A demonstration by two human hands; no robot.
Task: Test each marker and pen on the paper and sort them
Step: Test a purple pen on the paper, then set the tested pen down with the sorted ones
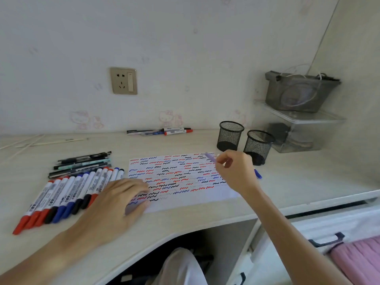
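Head view: testing a pen at the paper's upper right corner.

Lower left of the frame holds a fanned row of markers with pens above it; the left hand lies flat, fingers straight, pinning the scribbled paper. Right of centre, the right hand pinches a purple pen, wrist raised. Judging by this, sorting comes next, perhaps into the mesh cups.

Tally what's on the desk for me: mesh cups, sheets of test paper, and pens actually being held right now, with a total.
Mesh cups: 2
Paper: 1
Held pen, in the right hand: 1
Total: 4
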